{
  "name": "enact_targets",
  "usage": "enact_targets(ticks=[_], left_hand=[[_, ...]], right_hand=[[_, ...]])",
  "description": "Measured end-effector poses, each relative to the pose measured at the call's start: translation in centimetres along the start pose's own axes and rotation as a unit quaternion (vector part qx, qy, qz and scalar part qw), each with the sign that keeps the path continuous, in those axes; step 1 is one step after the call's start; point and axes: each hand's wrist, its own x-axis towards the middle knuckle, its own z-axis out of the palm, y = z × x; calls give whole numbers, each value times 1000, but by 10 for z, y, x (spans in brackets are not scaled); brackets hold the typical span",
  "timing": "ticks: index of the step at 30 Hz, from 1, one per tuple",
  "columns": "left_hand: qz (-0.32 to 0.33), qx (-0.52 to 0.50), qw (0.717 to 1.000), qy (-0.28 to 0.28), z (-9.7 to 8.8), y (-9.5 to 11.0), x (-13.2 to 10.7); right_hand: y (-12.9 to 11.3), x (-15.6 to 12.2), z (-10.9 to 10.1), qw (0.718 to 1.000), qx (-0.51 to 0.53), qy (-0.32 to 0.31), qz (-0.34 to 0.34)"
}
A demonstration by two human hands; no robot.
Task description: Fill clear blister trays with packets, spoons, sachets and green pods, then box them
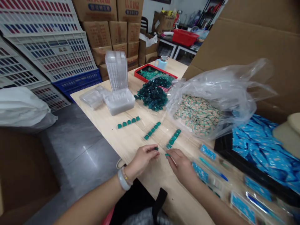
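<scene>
Left hand (142, 159) is pinching a small green cube (156, 148) between thumb and fingertips, at lower centre of the frame. Right hand (180, 164) is holding a second cube (167, 154) at its fingertips, though the grip is partly blurred. The two hands are apart but near each other, both hovering just above the worktop (131, 147). A white bangle (123, 180) is sitting on the left wrist.

Three short rows of cubes are lying on the worktop, running diagonally ahead of the hands. The nearest row (172, 139) is lying just beyond the right hand, the middle row (152, 130) is left of it, and the third row (128, 122) is furthest left. A heap of dark green cubes (152, 95) is resting at upper centre, just beside a red tray (156, 73) holding more green pieces. Left of the heap, clear plastic boxes (119, 101) are standing on the worktop, with a tall clear container (116, 70) behind them.

A clear plastic bag (217, 97) of patterned sachets is slumping at centre right. Blue-labelled blister packs (208, 152) are lying along the lower right edge, and blue packets (260, 147) are filling a black bin beyond them. Stacked cartons (103, 34) are standing at upper centre, and a grey floor (77, 143) is showing at left.
</scene>
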Motion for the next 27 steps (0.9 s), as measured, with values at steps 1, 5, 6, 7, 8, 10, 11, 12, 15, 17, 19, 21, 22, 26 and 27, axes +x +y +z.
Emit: enact_targets(ticks=[1,5,6,7,8,10,11,12,15,17,19,21,22,26,27], left_hand=[[1,-19,1000,1,4,3,3],[22,1,999,27,7,2,13],[29,16,999,32,5,0,14],[35,30,998,35,4,-1,14],[37,39,998,36,3,-1,13],[21,28,999,24,4,1,8],[5,9,1000,11,6,3,6],[-13,-15,1000,-4,9,6,3],[-59,-71,995,-34,17,15,-2],[-57,-76,995,-27,20,18,-2],[-22,-58,998,-1,22,19,0],[17,-53,998,19,24,18,2],[25,-61,998,22,25,18,2],[41,-33,998,18,29,15,4],[59,10,998,26,29,15,4]], right_hand=[[2,3,3,1000,4,-8,7],[7,6,13,998,27,-59,12],[6,4,12,998,29,-59,13],[4,2,10,998,30,-54,15],[2,1,7,998,32,-44,22],[-6,2,-1,998,54,-12,40],[-10,5,-5,996,75,1,47],[-14,9,-8,994,100,9,49],[-20,23,-13,985,163,23,52],[-21,28,-14,980,181,36,73],[-23,30,-15,980,175,48,85],[-26,29,-16,984,149,60,78],[-28,28,-17,986,137,65,73],[-31,27,-19,984,137,46,105],[-31,28,-19,982,143,39,117]])
